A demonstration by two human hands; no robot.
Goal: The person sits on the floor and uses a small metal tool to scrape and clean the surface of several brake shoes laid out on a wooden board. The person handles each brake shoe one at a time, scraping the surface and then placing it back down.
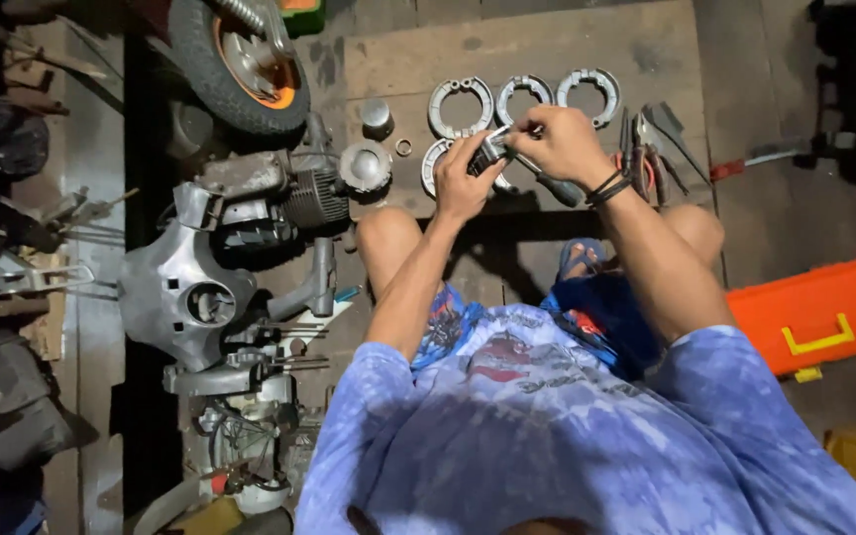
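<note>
A small metal part (490,151), likely rigid, light and oily, so best pinched by its edges, sits clamped in the left hand (463,178) just below the brake shoes (522,99). The right hand (559,144) grips a screwdriver (547,180) against it.

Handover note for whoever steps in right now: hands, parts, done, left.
Left hand: grips a small dark metal part over the board.
Right hand: works a screwdriver against that part.
Parts: three brake shoe pairs in a row on the wooden board, a fourth partly hidden under the left hand; pliers to the right; engine and wheel to the left; orange toolbox far right.
Done: parts laid out.
Left: small part in hand, not set down.
</note>
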